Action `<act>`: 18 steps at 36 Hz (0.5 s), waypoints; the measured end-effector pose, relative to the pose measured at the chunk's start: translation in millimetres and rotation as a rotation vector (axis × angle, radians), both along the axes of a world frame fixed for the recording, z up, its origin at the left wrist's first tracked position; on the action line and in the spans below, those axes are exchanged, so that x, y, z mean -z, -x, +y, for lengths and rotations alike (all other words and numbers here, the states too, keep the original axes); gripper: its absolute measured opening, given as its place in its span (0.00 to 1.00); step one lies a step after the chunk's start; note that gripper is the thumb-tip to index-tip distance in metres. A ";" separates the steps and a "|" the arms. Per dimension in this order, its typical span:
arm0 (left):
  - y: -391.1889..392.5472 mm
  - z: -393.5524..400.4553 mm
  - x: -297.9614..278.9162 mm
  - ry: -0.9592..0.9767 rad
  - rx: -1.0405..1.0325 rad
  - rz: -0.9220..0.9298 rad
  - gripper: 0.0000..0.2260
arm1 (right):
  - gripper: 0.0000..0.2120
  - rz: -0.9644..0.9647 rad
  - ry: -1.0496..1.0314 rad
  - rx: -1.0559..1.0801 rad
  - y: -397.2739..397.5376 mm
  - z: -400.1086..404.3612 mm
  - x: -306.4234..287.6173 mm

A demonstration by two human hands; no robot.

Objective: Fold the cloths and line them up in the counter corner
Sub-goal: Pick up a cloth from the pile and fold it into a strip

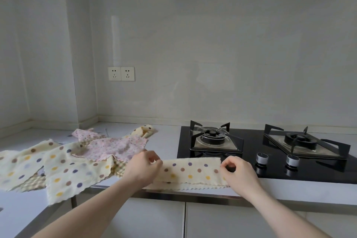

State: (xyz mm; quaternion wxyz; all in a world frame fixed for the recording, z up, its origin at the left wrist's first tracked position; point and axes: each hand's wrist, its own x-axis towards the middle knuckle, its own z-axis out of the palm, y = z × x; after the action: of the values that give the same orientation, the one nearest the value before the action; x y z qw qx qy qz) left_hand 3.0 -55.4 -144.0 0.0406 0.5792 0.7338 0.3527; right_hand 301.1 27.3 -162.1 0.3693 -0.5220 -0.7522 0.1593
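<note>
At the lower centre of the frame a dotted cloth [191, 172] is being folded on the table [166, 145] edge, just in front of the hob [270, 160]. Its top corners are being pinched by the left hand [144, 166] and the right hand [238, 173], fingers clamped on the fabric. It is being judged light, soft and limp, best taken at corners or along the fold. Further left, a pile [63, 160] of unfolded cloths is lying. No brands or writing are being made out.
</note>
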 end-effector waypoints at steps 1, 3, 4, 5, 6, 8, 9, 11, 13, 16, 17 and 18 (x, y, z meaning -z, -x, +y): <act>0.7 3.5 -0.9 -0.003 -0.016 -0.004 0.08 | 0.03 0.004 0.007 0.011 1.9 3.8 1.5; 2.7 10.7 -0.9 0.010 -0.043 -0.002 0.10 | 0.06 0.000 0.018 0.050 6.3 11.5 4.1; 4.6 14.6 0.6 0.021 -0.047 -0.002 0.12 | 0.10 -0.008 0.021 0.071 8.5 15.7 6.0; 6.8 18.8 2.7 0.038 -0.044 -0.003 0.15 | 0.14 -0.024 0.027 0.095 10.9 19.2 7.2; 8.7 22.8 5.1 0.062 -0.039 -0.002 0.17 | 0.17 -0.049 0.035 0.117 13.7 22.1 8.1; 12.1 31.3 11.6 0.115 -0.030 0.023 0.20 | 0.21 -0.127 0.047 0.156 18.9 26.4 10.5; 12.8 35.4 15.0 0.139 -0.029 0.042 0.20 | 0.22 -0.171 0.046 0.170 21.2 28.3 11.8; 11.8 41.8 21.1 0.169 -0.036 0.080 0.20 | 0.24 -0.254 0.046 0.187 24.2 31.0 13.6; 10.1 47.2 26.5 0.181 -0.041 0.134 0.19 | 0.24 -0.314 0.055 0.179 25.2 33.3 14.3; 10.4 53.2 28.7 0.166 -0.027 0.133 0.16 | 0.23 -0.345 0.058 0.164 25.8 37.3 13.8; 11.0 55.1 28.2 0.155 -0.023 0.113 0.13 | 0.22 -0.345 0.056 0.167 25.9 38.8 13.2; 11.9 56.5 28.1 0.146 -0.019 0.094 0.11 | 0.21 -0.341 0.055 0.168 26.2 40.2 12.8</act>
State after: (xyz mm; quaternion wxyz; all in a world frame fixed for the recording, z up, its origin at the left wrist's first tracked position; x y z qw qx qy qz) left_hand -8.9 1.2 -172.0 0.0449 0.5835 0.7642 0.2710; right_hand 274.9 67.5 -174.9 0.2341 -0.6125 -0.7528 0.0576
